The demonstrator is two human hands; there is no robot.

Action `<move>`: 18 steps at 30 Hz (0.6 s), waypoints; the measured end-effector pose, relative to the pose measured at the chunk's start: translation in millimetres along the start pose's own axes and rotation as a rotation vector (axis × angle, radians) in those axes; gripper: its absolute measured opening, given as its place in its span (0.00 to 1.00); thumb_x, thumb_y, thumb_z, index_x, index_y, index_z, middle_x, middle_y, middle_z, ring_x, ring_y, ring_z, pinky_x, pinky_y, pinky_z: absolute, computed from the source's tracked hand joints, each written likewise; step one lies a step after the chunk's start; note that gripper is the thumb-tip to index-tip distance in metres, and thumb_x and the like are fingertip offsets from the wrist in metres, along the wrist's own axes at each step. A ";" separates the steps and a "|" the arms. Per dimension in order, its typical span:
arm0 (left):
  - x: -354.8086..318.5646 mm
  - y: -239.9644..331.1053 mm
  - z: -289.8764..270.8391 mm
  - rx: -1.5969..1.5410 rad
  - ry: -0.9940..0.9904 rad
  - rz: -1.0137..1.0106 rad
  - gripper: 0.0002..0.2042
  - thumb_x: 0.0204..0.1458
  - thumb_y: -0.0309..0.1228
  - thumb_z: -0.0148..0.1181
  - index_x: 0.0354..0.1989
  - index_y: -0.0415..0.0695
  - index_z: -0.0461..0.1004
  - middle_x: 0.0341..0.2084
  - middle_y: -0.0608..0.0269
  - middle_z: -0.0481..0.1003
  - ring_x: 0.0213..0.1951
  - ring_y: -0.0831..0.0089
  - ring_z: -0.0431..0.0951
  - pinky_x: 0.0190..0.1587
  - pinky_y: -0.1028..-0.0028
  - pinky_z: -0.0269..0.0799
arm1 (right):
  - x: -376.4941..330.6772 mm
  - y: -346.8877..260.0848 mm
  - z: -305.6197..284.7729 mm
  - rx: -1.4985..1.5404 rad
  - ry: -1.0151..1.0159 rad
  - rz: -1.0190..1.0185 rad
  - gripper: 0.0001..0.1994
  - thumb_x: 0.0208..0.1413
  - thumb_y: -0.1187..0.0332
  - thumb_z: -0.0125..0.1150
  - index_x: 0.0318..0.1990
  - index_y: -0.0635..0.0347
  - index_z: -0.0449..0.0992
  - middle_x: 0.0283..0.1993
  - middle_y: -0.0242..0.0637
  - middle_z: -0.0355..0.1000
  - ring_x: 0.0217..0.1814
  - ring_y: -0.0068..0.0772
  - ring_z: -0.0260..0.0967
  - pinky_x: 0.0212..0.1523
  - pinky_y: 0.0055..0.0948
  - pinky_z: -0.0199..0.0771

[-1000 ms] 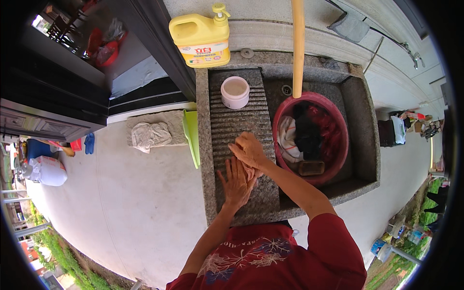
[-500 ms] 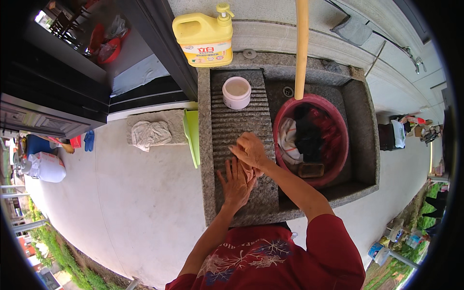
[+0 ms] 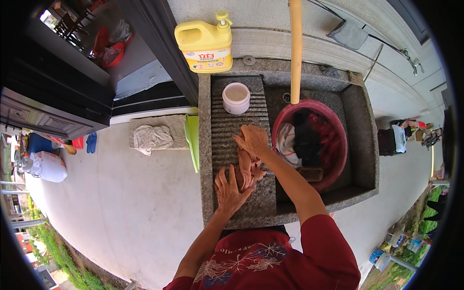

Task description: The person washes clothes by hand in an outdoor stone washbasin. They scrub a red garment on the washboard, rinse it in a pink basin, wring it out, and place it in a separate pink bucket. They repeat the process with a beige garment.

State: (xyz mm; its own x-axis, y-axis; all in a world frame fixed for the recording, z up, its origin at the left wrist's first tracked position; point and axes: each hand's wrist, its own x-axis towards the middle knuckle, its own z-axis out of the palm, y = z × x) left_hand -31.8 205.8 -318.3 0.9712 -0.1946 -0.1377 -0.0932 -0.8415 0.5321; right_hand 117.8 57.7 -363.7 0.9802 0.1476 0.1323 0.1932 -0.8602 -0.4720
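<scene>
A wet pinkish-brown cloth (image 3: 249,170) lies bunched on the ridged washboard (image 3: 227,126) of a stone sink. My right hand (image 3: 254,140) is closed on its far end, fingers curled over the fabric. At the near end, my left hand (image 3: 230,193) has the cloth between its thumb and bent fingers, its fingertips resting on the stone. Beyond both hands, an uncovered pale pink tub (image 3: 236,98) stands on the ridges. To the right, a red basin (image 3: 342,145) in the sink holds dark, red and white laundry (image 3: 309,140) and a brownish block (image 3: 310,174).
A yellow pump jug (image 3: 205,44) stands at the sink's far left corner. One wooden pole (image 3: 296,53) reaches down over the basin. Left of the sink are a green plastic piece (image 3: 192,142) and a grey rag (image 3: 152,138) on a stone slab. A tap (image 3: 415,65) sits far right.
My left hand has slid toward me and left, off the top of the cloth. My right hand has shifted slightly away, and the cloth between them is stretched longer and more exposed.
</scene>
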 end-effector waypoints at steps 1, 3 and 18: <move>-1.5 5.5 -5.7 -0.013 -0.032 -0.062 0.36 0.48 0.47 0.61 0.61 0.40 0.55 0.56 0.41 0.57 0.61 0.49 0.58 0.54 0.48 0.60 | -15.1 3.1 -9.6 0.028 -0.026 -0.057 0.14 0.49 0.59 0.62 0.26 0.60 0.69 0.27 0.42 0.70 0.28 0.40 0.70 0.28 0.39 0.68; -1.3 12.8 -0.9 -0.134 -0.058 -0.057 0.33 0.46 0.40 0.64 0.58 0.40 0.57 0.48 0.44 0.64 0.48 0.52 0.69 0.42 0.57 0.69 | -21.3 -2.4 -30.5 0.225 -0.051 -0.047 0.14 0.50 0.60 0.62 0.27 0.61 0.69 0.26 0.42 0.70 0.25 0.36 0.70 0.25 0.34 0.68; 33.5 -31.6 19.1 -0.722 0.017 -0.091 0.34 0.58 0.40 0.52 0.67 0.40 0.43 0.62 0.43 0.49 0.61 0.50 0.57 0.57 0.58 0.60 | -92.7 -24.2 -82.3 0.251 0.071 -0.408 0.11 0.48 0.62 0.65 0.34 0.56 0.73 0.35 0.34 0.65 0.38 0.37 0.65 0.42 0.37 0.64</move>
State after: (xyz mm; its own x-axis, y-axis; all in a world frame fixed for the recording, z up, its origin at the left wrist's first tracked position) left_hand -0.6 216.2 -355.6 0.9720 -0.1274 -0.1976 0.1502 -0.3104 0.9387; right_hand 18.6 24.7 -292.8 0.8184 0.4075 0.4052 0.5746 -0.5936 -0.5634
